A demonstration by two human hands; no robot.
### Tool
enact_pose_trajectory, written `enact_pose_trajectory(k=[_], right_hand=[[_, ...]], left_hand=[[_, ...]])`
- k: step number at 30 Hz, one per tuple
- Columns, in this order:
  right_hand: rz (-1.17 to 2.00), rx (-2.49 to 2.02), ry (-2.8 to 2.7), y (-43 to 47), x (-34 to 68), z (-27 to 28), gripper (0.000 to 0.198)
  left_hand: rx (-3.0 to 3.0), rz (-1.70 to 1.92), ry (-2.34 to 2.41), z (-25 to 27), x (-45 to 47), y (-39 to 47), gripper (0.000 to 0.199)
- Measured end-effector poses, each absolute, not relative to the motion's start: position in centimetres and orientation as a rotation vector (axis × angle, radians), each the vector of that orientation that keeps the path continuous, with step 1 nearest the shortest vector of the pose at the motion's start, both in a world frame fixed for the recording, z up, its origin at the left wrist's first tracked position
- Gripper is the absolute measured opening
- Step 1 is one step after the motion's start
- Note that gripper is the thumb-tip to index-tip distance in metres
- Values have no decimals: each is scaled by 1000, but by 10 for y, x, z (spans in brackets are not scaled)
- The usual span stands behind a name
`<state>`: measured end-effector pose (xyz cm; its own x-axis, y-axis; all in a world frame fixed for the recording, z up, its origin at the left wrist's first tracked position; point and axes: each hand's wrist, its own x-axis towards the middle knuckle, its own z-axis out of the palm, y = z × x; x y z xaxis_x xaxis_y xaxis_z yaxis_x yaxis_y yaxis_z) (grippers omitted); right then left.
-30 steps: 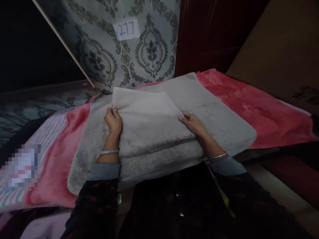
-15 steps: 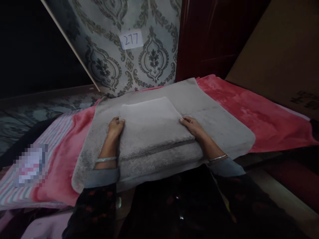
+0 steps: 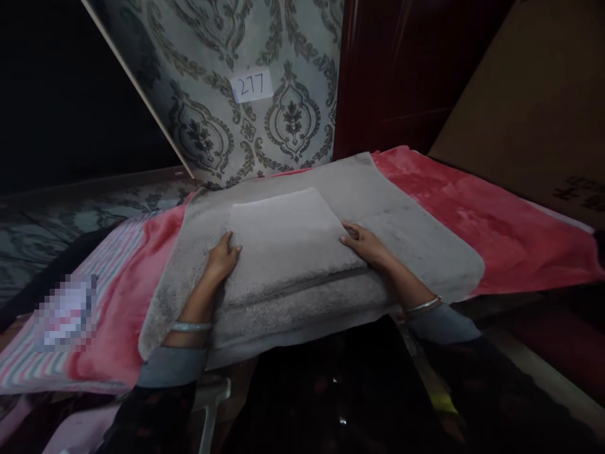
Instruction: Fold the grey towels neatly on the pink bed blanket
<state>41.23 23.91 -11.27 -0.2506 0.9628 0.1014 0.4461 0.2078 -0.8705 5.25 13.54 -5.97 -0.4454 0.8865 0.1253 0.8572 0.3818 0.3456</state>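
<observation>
A folded grey plush cloth (image 3: 283, 236) lies flat on a larger grey plush mat (image 3: 411, 233). Its pale smooth upper part is towards the wall, and thick folded layers show along the near edge. My left hand (image 3: 221, 258) rests at the folded cloth's left edge, thumb and fingers apart. At the right edge is my right hand (image 3: 367, 244), its thumb over the top and its forefinger parted from it beside the edge. Neither hand visibly grips the cloth; the undersides of the fingers are hidden.
A red blanket (image 3: 510, 227) spreads beneath the mat, with striped fabric (image 3: 28, 353) at the left. Behind stand a patterned wall (image 3: 293, 120) with a paper marked 277 (image 3: 252, 85), and a dark red panel (image 3: 397, 75). A large cardboard box (image 3: 534, 94) is at the right.
My left hand has let go of the cloth's edge and shifted slightly nearer to me. My right hand's thumb and forefinger have parted. The folded cloth lies almost as before.
</observation>
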Motion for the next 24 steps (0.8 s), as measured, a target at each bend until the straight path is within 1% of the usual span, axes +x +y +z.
enact_pose_trajectory(k=[3, 4, 6, 8, 10, 14, 18, 22, 24], right_hand=[[612, -1361, -1930, 234, 406, -96, 48], [515, -1287, -1972, 231, 401, -90, 46], [398, -1058, -2079, 222, 386, -83, 43], [362, -843, -2251, 212, 373, -82, 42], [352, -741, -2463, 205, 366, -88, 45], [369, -807, -2723, 211, 365, -90, 49], [334, -861, -2737, 232, 348, -75, 45], [259, -772, -2833, 262, 323, -78, 52], [215, -903, -2837, 281, 321, -85, 55]], left_hand=[[1793, 450, 2671, -47, 69, 129, 58], [1929, 461, 2641, -44, 78, 128, 56], [2247, 481, 2421, -45, 102, 125, 50], [2471, 418, 2141, -55, 126, 123, 47], [2524, 282, 2032, -71, 145, 119, 51], [2465, 176, 1999, -91, 155, 112, 56], [2423, 150, 1996, -88, 151, 110, 57], [2415, 165, 1998, -87, 151, 111, 58], [2409, 180, 1997, -90, 152, 110, 57]])
